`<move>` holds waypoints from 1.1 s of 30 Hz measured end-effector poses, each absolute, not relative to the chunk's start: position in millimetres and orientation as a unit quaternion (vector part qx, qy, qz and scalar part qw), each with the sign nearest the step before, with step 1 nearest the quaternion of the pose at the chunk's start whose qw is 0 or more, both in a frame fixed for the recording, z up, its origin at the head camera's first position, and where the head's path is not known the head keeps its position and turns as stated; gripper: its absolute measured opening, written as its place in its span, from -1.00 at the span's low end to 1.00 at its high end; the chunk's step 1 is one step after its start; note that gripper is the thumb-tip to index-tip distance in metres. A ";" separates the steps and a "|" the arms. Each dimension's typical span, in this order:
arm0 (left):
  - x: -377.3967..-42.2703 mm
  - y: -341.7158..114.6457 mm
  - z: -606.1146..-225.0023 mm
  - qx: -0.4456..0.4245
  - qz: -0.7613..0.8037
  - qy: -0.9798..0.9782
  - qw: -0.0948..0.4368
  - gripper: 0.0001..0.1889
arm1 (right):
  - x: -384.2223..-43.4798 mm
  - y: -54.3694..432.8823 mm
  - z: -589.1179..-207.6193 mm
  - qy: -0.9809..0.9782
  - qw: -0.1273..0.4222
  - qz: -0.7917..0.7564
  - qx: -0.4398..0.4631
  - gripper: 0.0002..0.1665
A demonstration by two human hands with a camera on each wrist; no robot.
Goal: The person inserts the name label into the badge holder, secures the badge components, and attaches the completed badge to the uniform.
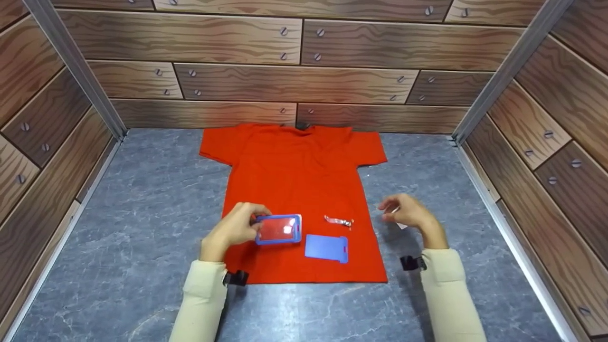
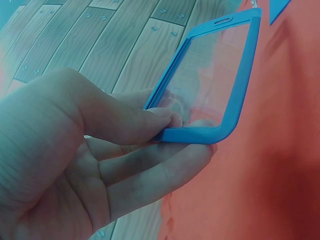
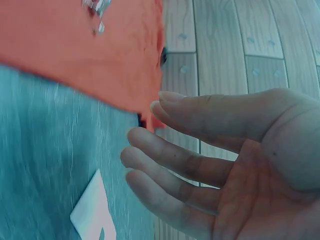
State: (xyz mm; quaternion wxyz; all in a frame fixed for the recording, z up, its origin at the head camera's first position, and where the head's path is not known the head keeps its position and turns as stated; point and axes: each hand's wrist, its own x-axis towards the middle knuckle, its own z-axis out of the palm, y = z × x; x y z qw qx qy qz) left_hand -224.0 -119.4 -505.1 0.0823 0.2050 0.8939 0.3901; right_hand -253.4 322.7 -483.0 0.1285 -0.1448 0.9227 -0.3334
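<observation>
My left hand [image 1: 235, 229] pinches one end of a blue-framed clear badge holder [image 1: 279, 230], thumb on one face and fingers beneath. In the left wrist view its clear window and the slot [image 2: 223, 21] at its far end face the camera. My right hand [image 1: 409, 211] hovers to the right of the shirt, fingers loosely bent and holding nothing. Below it, a small white card [image 3: 95, 212] lies on the grey surface, partly hidden by the hand in the head view. A flat blue cover piece [image 1: 326, 248] and a clear strap clip [image 1: 339, 221] lie on the shirt between the hands.
A red T-shirt [image 1: 294, 180] is spread flat on the grey marbled surface [image 1: 161, 199], collar toward the back wall. Wood-patterned panels [image 1: 237, 42] enclose the back and both sides, with metal posts [image 1: 78, 66] at the corners.
</observation>
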 end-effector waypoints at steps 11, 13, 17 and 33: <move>-223.8 -115.4 -503.2 0.215 0.389 0.892 0.079 -0.67 | -260.3 349.7 -483.1 0.940 0.118 -0.307 -0.096 -0.67; -223.6 -114.7 -503.2 0.214 0.390 0.892 0.080 -0.67 | -261.2 355.5 -484.4 0.946 0.113 -0.293 -0.077 -0.66; -223.1 -113.9 -503.2 0.211 0.393 0.891 0.082 -0.66 | -263.0 367.0 -489.2 0.951 0.107 -0.285 -0.044 -0.65; -221.9 -113.3 -501.8 0.214 0.389 0.892 0.084 -0.68 | -270.1 395.5 -502.9 0.966 0.082 -0.246 0.016 -0.60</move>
